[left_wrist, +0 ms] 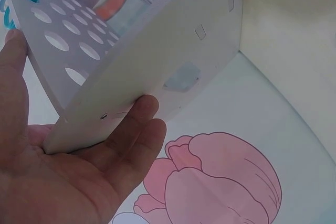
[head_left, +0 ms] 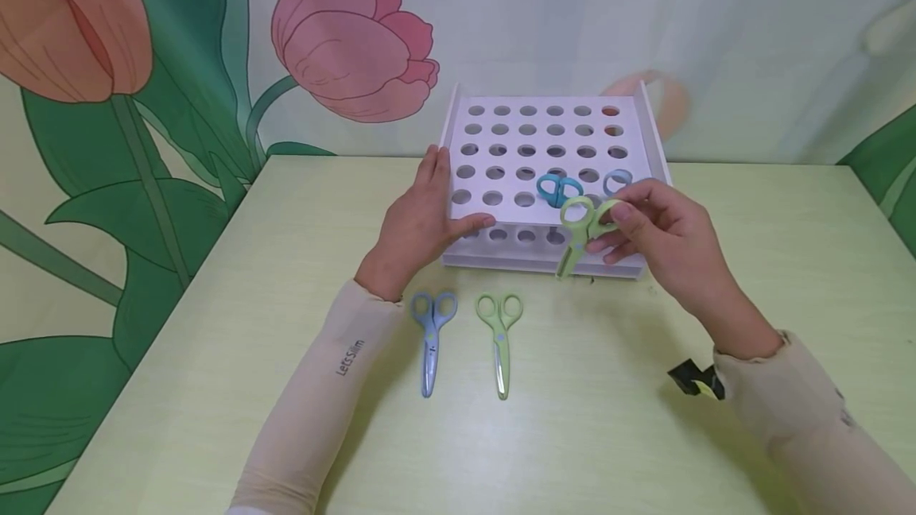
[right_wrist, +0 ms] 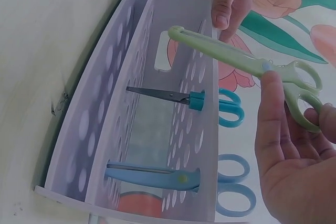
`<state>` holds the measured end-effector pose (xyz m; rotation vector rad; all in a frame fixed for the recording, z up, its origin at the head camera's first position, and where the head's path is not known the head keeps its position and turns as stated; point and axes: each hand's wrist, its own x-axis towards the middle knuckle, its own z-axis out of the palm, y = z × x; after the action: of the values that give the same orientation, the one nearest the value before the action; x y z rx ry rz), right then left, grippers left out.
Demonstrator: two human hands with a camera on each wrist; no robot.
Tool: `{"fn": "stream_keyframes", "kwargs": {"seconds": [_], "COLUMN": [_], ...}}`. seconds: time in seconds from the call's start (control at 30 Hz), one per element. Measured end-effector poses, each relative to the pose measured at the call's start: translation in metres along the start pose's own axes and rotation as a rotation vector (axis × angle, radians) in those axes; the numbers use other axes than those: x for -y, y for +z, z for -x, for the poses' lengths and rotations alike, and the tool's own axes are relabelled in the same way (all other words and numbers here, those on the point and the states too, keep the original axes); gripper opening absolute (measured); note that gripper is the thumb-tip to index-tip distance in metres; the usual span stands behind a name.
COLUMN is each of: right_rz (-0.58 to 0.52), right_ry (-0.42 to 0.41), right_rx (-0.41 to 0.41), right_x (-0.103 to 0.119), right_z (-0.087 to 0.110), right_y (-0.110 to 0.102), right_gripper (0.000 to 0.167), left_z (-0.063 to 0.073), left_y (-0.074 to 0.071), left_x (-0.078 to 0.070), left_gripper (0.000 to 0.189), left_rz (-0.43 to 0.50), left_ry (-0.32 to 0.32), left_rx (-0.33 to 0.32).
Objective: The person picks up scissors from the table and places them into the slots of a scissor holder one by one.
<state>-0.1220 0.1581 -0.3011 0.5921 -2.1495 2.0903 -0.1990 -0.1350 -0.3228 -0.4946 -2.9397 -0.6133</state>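
Note:
My right hand (head_left: 673, 249) pinches light green scissors (head_left: 576, 241) by one handle loop, blades slanting down in front of the rack. The white two-tier rack (head_left: 510, 185) has rows of round holes in its shelves. My left hand (head_left: 418, 217) grips its left front corner, thumb on the top shelf's front edge and fingers (left_wrist: 144, 109) flat along the outer side panel. Through holes in the top shelf hang teal scissors (right_wrist: 196, 101) and blue scissors (right_wrist: 157, 178), handles above the shelf, blades reaching down towards the lower tier.
On the table (head_left: 343, 443) in front of the rack lie another pair of blue scissors (head_left: 430, 340) and another pair of green scissors (head_left: 502, 348), side by side, handles towards the rack. A curtain with printed tulips (head_left: 343, 46) hangs behind the table.

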Motion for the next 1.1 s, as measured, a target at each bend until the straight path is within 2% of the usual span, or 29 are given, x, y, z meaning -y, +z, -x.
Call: {"fn": "stream_keyframes", "kwargs": {"seconds": [0.63,1.0,1.1], "right_rz": [0.038,0.163,0.168], "right_ry": [-0.017,-0.016,-0.017], "right_rx": [-0.005,-0.061,-0.073], "right_x": [0.007,0.014,0.016], "right_z": [-0.011,-0.023,-0.027], "right_y": [0.006,0.01,0.012], "right_gripper": [0.011,0.012,0.012], "left_z": [-0.001,-0.001,-0.001], "left_y": [0.001,0.0,0.0], "left_x": [0.0,0.001,0.001], "left_gripper": [0.117,0.122,0.123], "left_rz": [-0.01,0.001,0.004], "left_ry": [0.001,0.005,0.004], "left_rx": [0.004,0.005,0.009]}}
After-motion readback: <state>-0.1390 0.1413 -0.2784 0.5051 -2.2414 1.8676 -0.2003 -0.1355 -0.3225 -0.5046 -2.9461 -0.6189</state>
